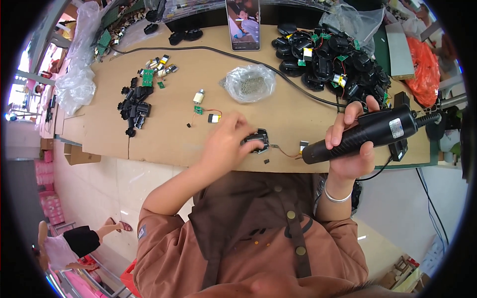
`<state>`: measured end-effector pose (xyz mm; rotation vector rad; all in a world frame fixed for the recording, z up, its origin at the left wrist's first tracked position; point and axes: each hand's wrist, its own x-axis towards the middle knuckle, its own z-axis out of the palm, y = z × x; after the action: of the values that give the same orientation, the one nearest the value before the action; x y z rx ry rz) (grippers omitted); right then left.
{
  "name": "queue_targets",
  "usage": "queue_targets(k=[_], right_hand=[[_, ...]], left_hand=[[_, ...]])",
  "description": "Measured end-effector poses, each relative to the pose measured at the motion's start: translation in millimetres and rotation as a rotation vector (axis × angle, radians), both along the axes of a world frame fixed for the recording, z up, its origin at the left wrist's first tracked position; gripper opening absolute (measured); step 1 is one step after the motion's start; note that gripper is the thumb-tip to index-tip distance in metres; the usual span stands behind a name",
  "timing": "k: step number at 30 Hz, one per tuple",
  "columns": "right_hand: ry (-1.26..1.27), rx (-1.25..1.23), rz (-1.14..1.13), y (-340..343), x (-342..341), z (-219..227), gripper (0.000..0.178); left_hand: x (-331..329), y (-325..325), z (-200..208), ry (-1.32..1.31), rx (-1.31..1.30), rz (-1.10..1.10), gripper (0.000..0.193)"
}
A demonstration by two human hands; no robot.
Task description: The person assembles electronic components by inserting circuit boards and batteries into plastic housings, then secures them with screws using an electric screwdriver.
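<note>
My right hand [348, 144] is wrapped round a black electric screwdriver [367, 133]. The tool lies nearly level, its front end pointing left and its cord leaving from the back. My left hand [224, 139] has its fingers closed on the edge of a small black plastic housing [260, 141] on the cardboard. A thin wire runs from that housing toward a small battery [304, 146] near the screwdriver's front end. A tiny black part [267, 161] lies just below the housing. Farther off sit a small motor [198, 96], a green circuit board [198, 110] and another battery [214, 118].
A clear plastic bag of small screws [247, 84] lies mid-table. Black assembled units [328, 57] are heaped at the back right. Black plastic parts [134, 107] lie at left. A black cable [218, 49] crosses the cardboard, and a phone [243, 25] stands at the back.
</note>
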<state>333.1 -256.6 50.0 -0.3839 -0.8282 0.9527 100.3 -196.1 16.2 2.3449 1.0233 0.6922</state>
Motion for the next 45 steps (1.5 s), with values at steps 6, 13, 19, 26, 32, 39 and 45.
queue_targets(k=[6, 13, 19, 26, 32, 39, 45], right_hand=[[-0.348, -0.056, -0.217, -6, -13, 11, 0.082], [-0.146, -0.018, -0.180, -4, -16, 12, 0.065], [-0.106, -0.067, -0.153, 17, -18, 23, 0.063], [-0.173, -0.026, -0.213, 25, -33, 34, 0.070], [-0.082, 0.060, -0.139, 27, -50, 38, 0.065], [-0.034, 0.085, -0.181, 24, -55, 33, 0.061], [-0.033, 0.164, -0.194, 22, -60, 37, 0.060]], left_hand=[[24, 106, -8, 0.235, 0.389, 0.017, 0.012], [30, 119, -14, 0.229, 0.286, -0.031, 0.006], [22, 119, -22, 0.038, 0.271, 0.018, 0.009], [12, 39, 8, -0.707, -0.736, 0.027, 0.012], [-7, 15, -21, -1.095, -1.306, -0.089, 0.010], [-6, 9, -24, -1.172, -1.305, -0.074, 0.009], [-1, -1, -18, -1.063, -1.272, -0.030, 0.012]])
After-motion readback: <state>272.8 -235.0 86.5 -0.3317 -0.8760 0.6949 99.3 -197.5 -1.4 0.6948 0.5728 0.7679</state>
